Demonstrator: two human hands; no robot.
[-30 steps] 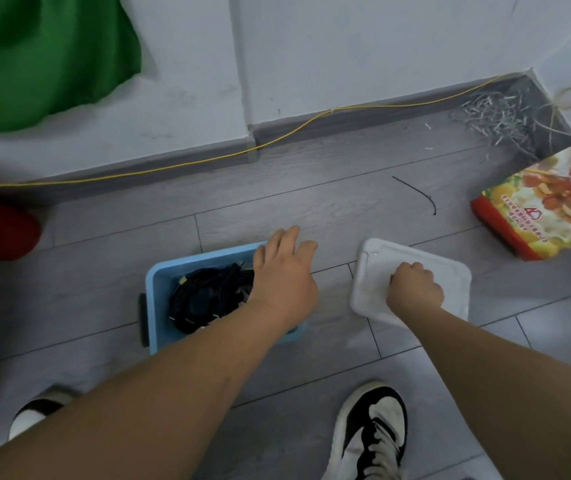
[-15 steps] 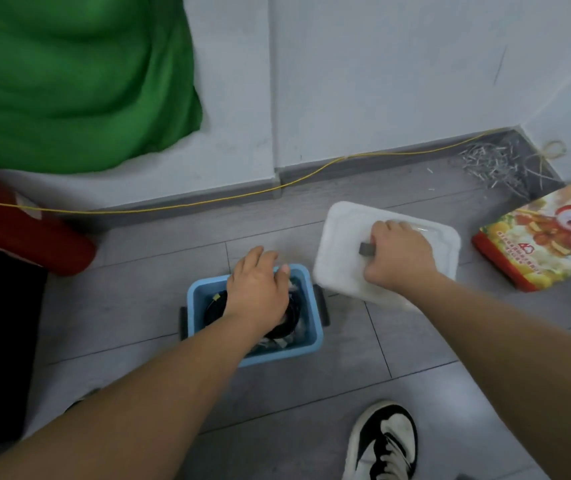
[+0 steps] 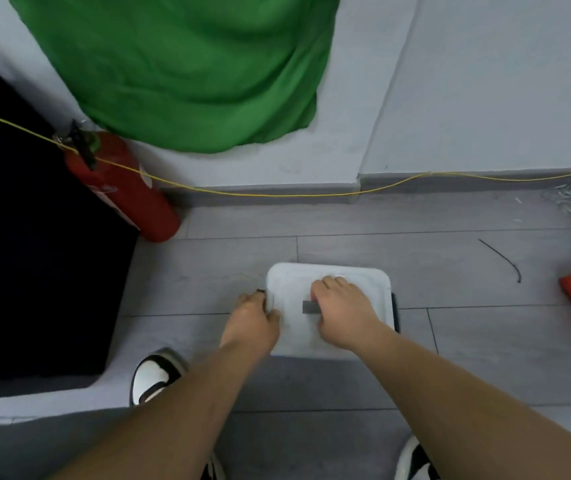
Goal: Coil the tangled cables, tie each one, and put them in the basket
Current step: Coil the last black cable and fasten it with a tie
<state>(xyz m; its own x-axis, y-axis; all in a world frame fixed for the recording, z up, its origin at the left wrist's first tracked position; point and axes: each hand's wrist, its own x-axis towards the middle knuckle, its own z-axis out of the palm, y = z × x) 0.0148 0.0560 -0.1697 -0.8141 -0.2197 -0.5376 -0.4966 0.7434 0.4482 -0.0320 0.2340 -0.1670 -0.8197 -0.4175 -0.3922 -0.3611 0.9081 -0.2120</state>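
A red fire extinguisher (image 3: 121, 188) is stood by the wall at the far left, below a green cloth (image 3: 190, 71), and a yellow cord (image 3: 260, 195) is run along the skirting. In the middle of the floor (image 3: 346, 386) a white lid (image 3: 356, 282) is laid over the basket (image 3: 395, 313), of which only a dark side handle is shown at the lid's right edge. The lid's left rim is gripped by the left hand (image 3: 251, 318), fingers curled over it. The grey handle on top is clasped by the right hand (image 3: 341, 313). The hands are held apart, each closed on the lid. No cables can be seen. They are judged to be stowed beneath, so coiling, tying and basketing appear done, with only the seating of the lid left. Further right a thin black strand (image 3: 502, 258) is seen on the floor, well apart; whether it is a cable or a spare tie cannot be told.
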